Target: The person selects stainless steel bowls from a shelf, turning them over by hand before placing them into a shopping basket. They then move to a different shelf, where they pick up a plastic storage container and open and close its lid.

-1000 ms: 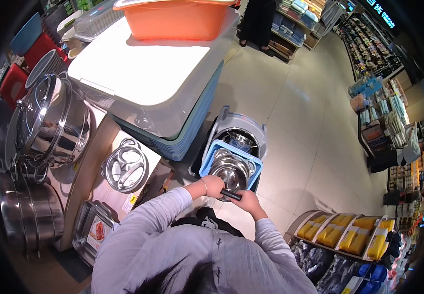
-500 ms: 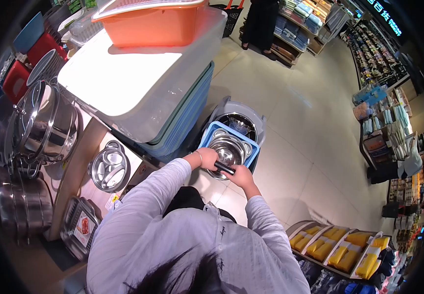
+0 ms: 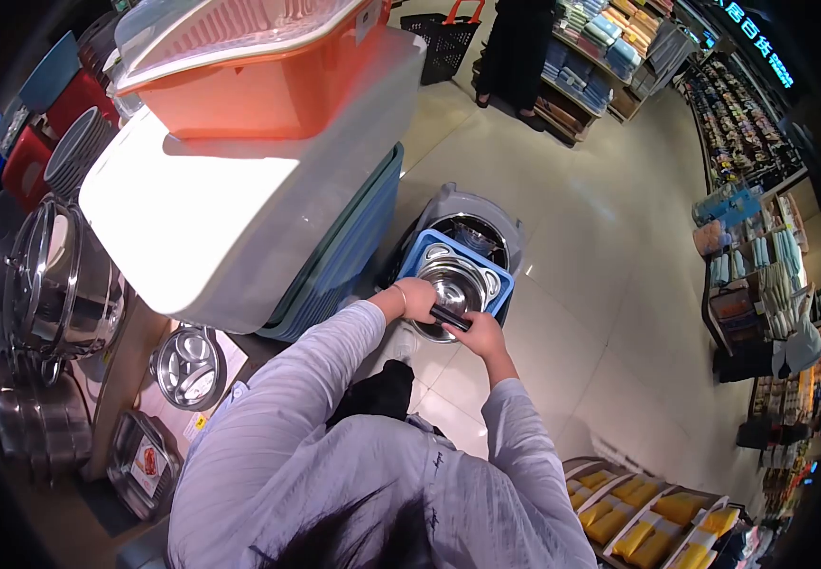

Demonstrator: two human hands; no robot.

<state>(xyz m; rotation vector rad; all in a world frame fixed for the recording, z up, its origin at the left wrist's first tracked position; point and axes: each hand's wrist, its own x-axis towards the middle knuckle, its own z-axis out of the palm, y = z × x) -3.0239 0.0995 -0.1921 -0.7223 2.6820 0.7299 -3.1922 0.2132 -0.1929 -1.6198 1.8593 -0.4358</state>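
Both of my hands are closed on a black handle (image 3: 450,319), beside a blue basket. My left hand (image 3: 417,299) grips its left end, with a thin bracelet at the wrist. Round its right end is my right hand (image 3: 481,334). Just beyond the hands, round steel pans or bowls (image 3: 455,287) sit in the blue basket (image 3: 497,305). Steel pieces with looped ends lie around them. The basket rests on a grey cart-like container (image 3: 515,228), with another shiny steel vessel (image 3: 472,239) behind it.
Stacked bins (image 3: 334,199) with an orange basket (image 3: 249,100) on top stand left. Steel pots (image 3: 69,284) and a divided plate (image 3: 187,367) are on shelves. A person in black (image 3: 515,57) stands ahead near a black basket (image 3: 441,47). Yellow packs (image 3: 652,512) sit lower right.
The stacked bins and left shelf have shifted left and closer in view. My hands, the handle and the cart appear slightly further right. Both hands keep their grip.
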